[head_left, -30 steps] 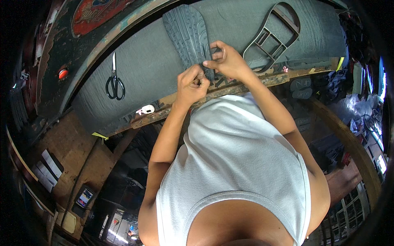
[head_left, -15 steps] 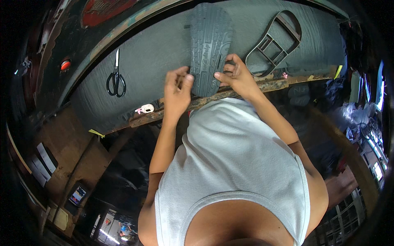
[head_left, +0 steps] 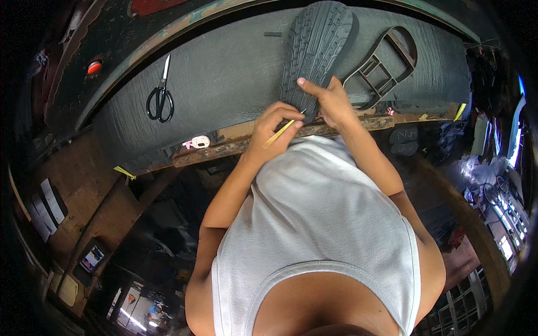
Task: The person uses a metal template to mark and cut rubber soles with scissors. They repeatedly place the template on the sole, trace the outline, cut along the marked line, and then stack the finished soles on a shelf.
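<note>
My left hand (head_left: pixel 273 126) is closed on a slim yellow tool (head_left: pixel 273 138), its tip at the near end of a dark grey rubber shoe sole (head_left: pixel 316 39). The sole lies tread-up on the bench mat, tilted with its far end to the right. My right hand (head_left: pixel 332 105) grips the right side of the sole lower down, thumb across the tread and fingers partly hidden. A small dark strip (head_left: pixel 273 34) lies left of the sole's far part.
Black-handled scissors (head_left: pixel 160 104) lie on the grey mat (head_left: pixel 224 67) at left. A metal sole-shaped die (head_left: pixel 408 50) lies at right. A small white object (head_left: pixel 200 142) is by the wooden front edge (head_left: pixel 213 154). A phone (head_left: pixel 92 259) is on a lower board at left.
The sole has turned, its far end moving right. My left hand has moved right, now closed with the yellow tool showing. My right thumb has moved farther across the tread.
</note>
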The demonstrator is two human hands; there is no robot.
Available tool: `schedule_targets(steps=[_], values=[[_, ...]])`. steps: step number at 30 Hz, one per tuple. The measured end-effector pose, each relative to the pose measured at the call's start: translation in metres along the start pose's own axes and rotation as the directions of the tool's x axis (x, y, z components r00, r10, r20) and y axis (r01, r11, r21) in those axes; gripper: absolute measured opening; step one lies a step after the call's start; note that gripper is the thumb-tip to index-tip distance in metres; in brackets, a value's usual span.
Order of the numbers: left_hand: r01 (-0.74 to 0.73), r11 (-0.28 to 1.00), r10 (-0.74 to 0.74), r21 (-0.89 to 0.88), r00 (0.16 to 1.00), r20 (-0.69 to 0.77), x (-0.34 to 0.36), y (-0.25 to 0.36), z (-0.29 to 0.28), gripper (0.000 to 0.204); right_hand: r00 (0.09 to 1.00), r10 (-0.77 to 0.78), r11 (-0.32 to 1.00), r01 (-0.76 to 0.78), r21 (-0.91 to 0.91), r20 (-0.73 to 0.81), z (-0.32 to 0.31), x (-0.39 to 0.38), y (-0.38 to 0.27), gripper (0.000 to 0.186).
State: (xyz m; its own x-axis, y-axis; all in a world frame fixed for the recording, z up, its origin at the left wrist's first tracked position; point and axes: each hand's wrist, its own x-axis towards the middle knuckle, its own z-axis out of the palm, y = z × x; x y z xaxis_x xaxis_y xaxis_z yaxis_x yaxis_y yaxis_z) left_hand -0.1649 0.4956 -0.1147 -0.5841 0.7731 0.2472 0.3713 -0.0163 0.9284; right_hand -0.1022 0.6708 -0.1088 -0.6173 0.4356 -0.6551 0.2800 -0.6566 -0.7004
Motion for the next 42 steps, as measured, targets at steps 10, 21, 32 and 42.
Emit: schedule_targets(steps=[10,21,32,42], values=[[0.198,0.975,-0.213,-0.098,0.96,-0.18,0.008,-0.046,-0.003,0.024,0.983,-0.173,0.952,0.185,-0.244,0.067,-0.002,0.025,-0.002,0.046],[0.198,0.98,-0.193,0.015,0.966,-0.172,0.023,-0.048,-0.003,0.024,0.975,-0.185,0.943,0.212,-0.256,0.127,-0.005,0.037,0.002,0.043],[0.14,0.99,-0.138,0.015,0.989,-0.061,0.024,-0.049,-0.01,0.027,0.972,-0.187,0.951,0.216,-0.22,0.146,-0.003,0.034,-0.002,0.043],[0.426,0.834,-0.474,-0.349,0.879,-0.059,0.019,-0.037,-0.03,0.025,0.984,-0.109,0.968,0.138,-0.208,0.143,-0.007,0.017,-0.009,0.06]])
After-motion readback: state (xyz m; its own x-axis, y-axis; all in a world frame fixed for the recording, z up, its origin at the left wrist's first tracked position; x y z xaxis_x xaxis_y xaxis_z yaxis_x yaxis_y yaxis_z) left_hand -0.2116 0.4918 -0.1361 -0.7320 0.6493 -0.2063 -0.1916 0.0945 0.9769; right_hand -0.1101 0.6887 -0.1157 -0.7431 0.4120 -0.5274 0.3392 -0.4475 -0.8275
